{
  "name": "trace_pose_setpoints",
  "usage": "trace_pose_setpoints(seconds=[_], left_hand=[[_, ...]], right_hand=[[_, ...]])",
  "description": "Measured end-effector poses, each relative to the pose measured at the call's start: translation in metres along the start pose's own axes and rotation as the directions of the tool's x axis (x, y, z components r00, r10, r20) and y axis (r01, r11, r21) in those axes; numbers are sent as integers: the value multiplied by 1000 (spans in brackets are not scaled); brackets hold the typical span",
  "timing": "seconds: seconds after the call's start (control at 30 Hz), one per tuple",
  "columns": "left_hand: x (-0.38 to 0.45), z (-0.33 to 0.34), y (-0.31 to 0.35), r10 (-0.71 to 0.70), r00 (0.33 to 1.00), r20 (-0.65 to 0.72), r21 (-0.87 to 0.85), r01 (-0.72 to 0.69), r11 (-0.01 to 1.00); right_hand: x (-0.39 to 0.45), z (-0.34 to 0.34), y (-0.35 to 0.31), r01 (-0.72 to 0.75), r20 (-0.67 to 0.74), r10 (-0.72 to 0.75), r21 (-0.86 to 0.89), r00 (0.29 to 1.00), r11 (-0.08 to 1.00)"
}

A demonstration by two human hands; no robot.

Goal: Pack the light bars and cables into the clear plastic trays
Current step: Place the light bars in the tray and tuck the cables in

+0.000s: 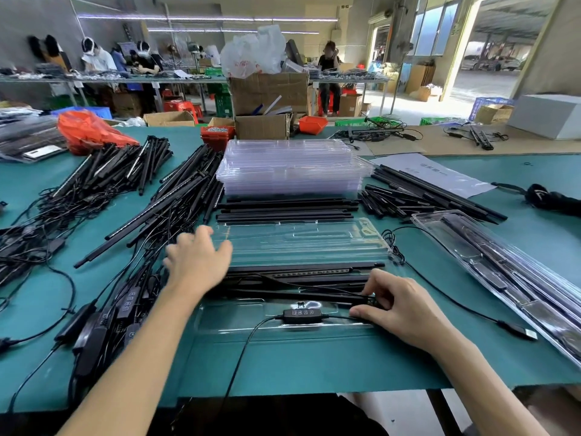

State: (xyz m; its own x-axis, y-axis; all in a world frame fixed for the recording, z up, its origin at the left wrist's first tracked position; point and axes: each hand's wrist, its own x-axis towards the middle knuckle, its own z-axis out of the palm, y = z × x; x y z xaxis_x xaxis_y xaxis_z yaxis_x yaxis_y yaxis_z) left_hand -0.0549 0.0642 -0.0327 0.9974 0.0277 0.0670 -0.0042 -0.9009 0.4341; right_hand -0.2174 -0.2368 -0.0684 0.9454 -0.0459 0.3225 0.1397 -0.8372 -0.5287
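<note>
A: Where's the work?
B: Open tray (301, 247) on desk (314, 366), light bars (301, 272) in it lying left-right. Right hand (399, 309) at their right end, fingers (371, 289) pinching the bar tip and cable (239, 347).
A: Left?
B: Left hand (198, 259) spread, blurred, at the tray's left edge, nearer the loose bar pile (176, 202).

Left hand (197, 259) motion-blurred, finger outlines smeared; contact with clear tray lid (298, 240) not tellable. Right hand (399, 305) covers right ends of light bars (292, 273) in open tray (267, 322); fingertip grip unclear. Packed tray (503, 272) cut off by right edge. Cable heap (31, 247) runs off left edge. Print on plastic bag (437, 174) too small to read. Distant workers' (100, 58) hands hidden behind bench clutter.
</note>
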Motion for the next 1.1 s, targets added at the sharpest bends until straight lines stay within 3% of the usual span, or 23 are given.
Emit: trace_pose_setpoints(seconds=[0.07, 0.13, 0.4, 0.43, 0.53, 0.63, 0.73, 0.83, 0.97, 1.1], left_hand=[[13, -8, -12, -106, 987, 118, -25, 109, 994], [20, -11, -17, -118, 980, 163, -75, 132, 988], [31, -14, -11, -123, 985, 119, -240, 149, 959], [31, -13, -10, -143, 981, 128, -211, 168, 963], [26, -7, -6, -190, 973, 133, 101, 178, 979], [23, -1, -1, -168, 977, 135, 149, 147, 978], [26, 2, -6, -188, 977, 105, 24, 187, 982], [30, 4, -16, -187, 979, 85, -266, 204, 942], [31, 2, -20, -173, 982, 72, -628, 179, 758], [24, -3, -22, -136, 990, 35, -829, 105, 549]], right_hand=[[0, 1, 1, -6, -5, 6, 4, 1000, 1000], [-1, 2, 2, 0, -23, 1, 8, 1000, 1000], [-2, 4, 3, 19, -56, -18, 13, 998, 1000], [-2, 4, 3, 20, -58, -19, 15, 998, 1000], [-3, 4, 3, 31, -67, -30, 16, 997, 999], [-2, 4, 4, 36, -69, -36, 7, 997, 999], [-2, 5, 4, 38, -69, -37, 7, 997, 999], [-2, 5, 4, 38, -81, -37, 5, 996, 999], [-2, 5, 3, 32, -108, -29, 24, 994, 999], [-3, 5, 1, 12, -106, -6, 52, 994, 999]])
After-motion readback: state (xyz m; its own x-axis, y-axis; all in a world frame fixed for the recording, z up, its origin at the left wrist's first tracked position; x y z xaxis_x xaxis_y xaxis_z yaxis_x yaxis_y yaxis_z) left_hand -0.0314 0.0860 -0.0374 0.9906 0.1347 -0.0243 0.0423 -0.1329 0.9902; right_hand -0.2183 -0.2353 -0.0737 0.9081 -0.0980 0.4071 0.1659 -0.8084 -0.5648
